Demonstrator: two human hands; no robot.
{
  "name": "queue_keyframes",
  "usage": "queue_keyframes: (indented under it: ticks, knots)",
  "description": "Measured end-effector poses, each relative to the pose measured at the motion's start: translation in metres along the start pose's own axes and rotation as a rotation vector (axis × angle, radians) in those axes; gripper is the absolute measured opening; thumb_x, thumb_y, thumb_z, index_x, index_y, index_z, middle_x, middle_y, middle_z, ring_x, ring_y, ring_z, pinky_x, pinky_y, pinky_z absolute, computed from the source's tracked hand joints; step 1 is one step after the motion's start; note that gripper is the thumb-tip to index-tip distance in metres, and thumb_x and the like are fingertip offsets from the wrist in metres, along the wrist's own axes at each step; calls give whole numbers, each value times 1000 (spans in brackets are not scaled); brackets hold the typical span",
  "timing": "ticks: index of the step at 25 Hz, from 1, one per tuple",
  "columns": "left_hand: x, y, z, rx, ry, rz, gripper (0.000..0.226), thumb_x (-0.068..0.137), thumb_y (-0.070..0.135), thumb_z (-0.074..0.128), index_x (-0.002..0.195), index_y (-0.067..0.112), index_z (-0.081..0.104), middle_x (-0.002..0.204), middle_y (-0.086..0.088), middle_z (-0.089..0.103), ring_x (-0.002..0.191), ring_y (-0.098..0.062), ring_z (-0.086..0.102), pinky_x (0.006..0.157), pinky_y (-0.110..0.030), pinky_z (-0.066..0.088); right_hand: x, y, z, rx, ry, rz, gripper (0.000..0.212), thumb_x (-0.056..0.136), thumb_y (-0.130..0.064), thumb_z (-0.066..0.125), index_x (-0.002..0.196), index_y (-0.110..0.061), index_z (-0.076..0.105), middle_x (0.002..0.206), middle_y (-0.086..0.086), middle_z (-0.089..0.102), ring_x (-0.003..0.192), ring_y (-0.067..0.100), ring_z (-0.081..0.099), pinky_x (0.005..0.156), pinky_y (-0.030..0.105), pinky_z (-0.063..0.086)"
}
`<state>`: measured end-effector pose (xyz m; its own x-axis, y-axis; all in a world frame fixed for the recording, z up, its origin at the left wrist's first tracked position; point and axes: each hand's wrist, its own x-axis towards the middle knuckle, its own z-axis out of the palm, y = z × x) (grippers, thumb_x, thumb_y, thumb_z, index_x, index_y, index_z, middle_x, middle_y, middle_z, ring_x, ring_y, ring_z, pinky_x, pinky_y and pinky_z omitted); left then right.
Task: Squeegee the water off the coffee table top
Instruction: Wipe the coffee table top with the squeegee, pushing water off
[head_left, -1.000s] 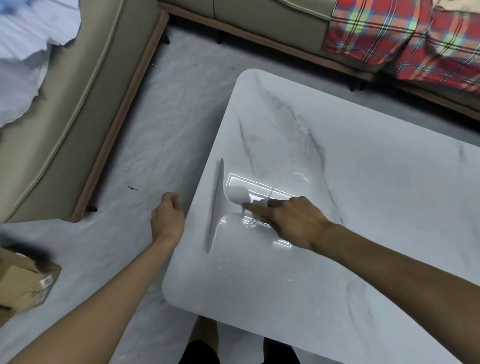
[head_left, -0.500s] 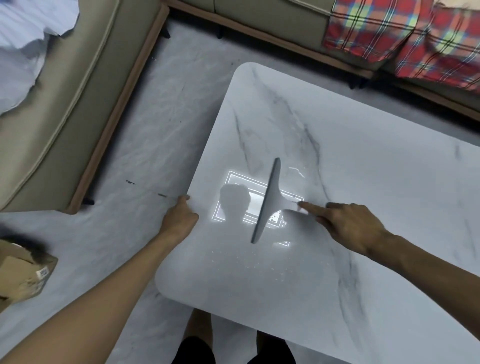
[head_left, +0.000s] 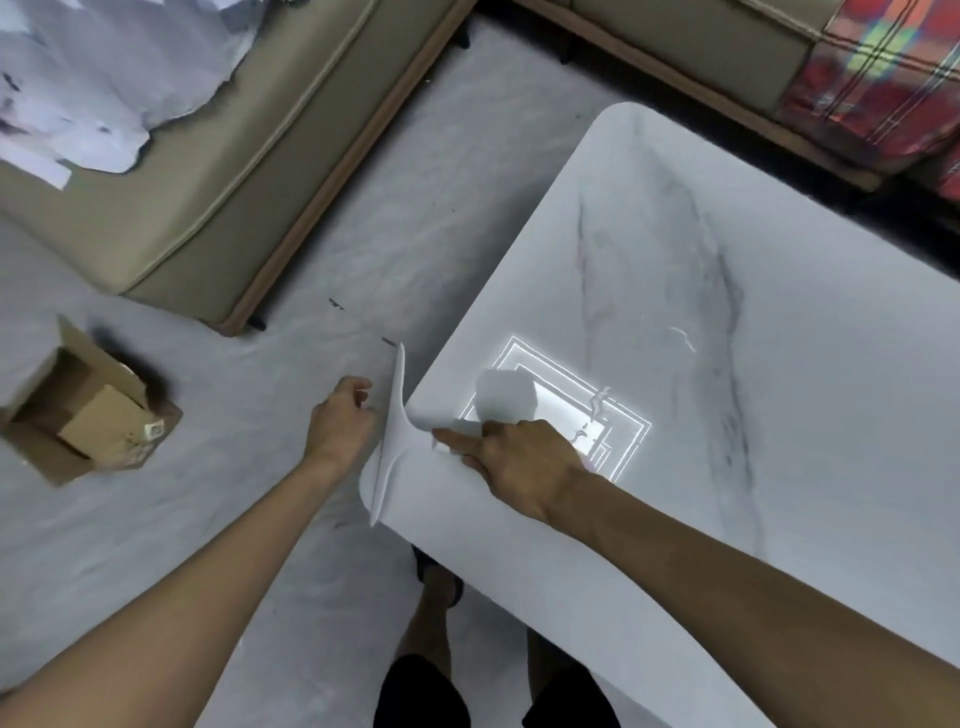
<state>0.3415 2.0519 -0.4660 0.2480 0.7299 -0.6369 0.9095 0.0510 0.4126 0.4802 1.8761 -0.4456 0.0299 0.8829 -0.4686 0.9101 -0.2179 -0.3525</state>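
The white marble-look coffee table top (head_left: 701, 519) fills the right half of the view. A white squeegee (head_left: 394, 431) lies with its long blade along and just past the table's left edge. My right hand (head_left: 519, 462) is shut on the squeegee's handle, forefinger stretched along it. My left hand (head_left: 340, 423) hovers over the floor just left of the blade, fingers loosely curled, holding nothing. Thin water streaks (head_left: 595, 410) glint in the bright reflection of a ceiling light on the table.
A beige sofa (head_left: 234, 156) with white cloth on it stands at the left, and another sofa with a plaid blanket (head_left: 883, 78) at the back. An open cardboard box (head_left: 83, 415) sits on the grey floor. My legs are below the table's near corner.
My right hand has swept the squeegee leftward from the middle of the reflection to the table's left edge. My left hand has come off the table edge. The view shifted right.
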Motion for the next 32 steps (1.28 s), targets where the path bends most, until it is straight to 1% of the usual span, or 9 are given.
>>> queue_keyframes:
  ticks: [6,11,15,18,22,25,27,30,32]
  knots:
    - [-26,-33,21,15,-313,-5,62,88,9,49,146,22,32,136,-6,50,102,-17,50,75,-24,40,-79,46,21,4,49,150,54,99,-34,33,141,-59,9,108,-1,63,81,30,65,64,34,44]
    - [-40,-39,18,63,-313,26,55,89,11,50,142,19,37,133,-9,53,99,-20,51,81,-25,41,-153,61,8,-34,32,370,44,99,-47,21,141,-58,16,79,-10,50,69,25,61,59,33,48]
    - [-39,-53,-3,33,-156,75,44,89,11,52,133,14,47,135,-9,55,102,-21,54,80,-25,40,-116,2,10,72,71,262,46,95,-57,11,140,-59,19,90,-8,57,82,27,63,64,34,45]
    - [-38,-66,-12,58,-112,84,46,88,16,56,133,16,45,134,-9,55,110,-27,57,82,-27,41,-55,-57,31,116,17,103,41,101,-48,20,141,-56,22,95,-1,59,81,30,61,65,35,43]
    - [-48,-78,1,212,-208,191,33,85,11,51,115,18,39,102,-10,58,76,-22,56,57,-29,40,-42,-64,53,49,31,95,45,103,-34,27,142,-55,19,89,1,55,72,30,59,62,36,45]
    - [-57,-79,21,266,-277,187,35,83,4,47,114,19,39,99,-11,55,73,-20,50,52,-28,34,-91,-23,61,35,47,165,43,103,-40,24,141,-58,19,87,-1,54,72,30,60,57,33,39]
    - [-65,-75,36,315,-351,198,38,83,3,47,118,17,40,114,-14,55,80,-20,52,56,-27,37,-136,8,61,14,42,229,42,101,-46,21,141,-60,17,89,-4,56,73,28,62,56,32,39]
    - [-73,-67,55,416,-405,202,42,84,4,48,124,12,38,144,-17,37,120,-31,49,93,-39,47,-194,44,54,-13,19,324,43,98,-51,16,139,-63,15,82,-9,53,69,24,61,55,33,44]
    - [-77,-62,64,448,-372,196,39,83,3,45,122,11,39,145,-16,35,127,-33,44,102,-46,43,-214,54,49,-34,14,347,44,96,-53,10,138,-64,13,77,-11,48,64,22,59,52,32,44]
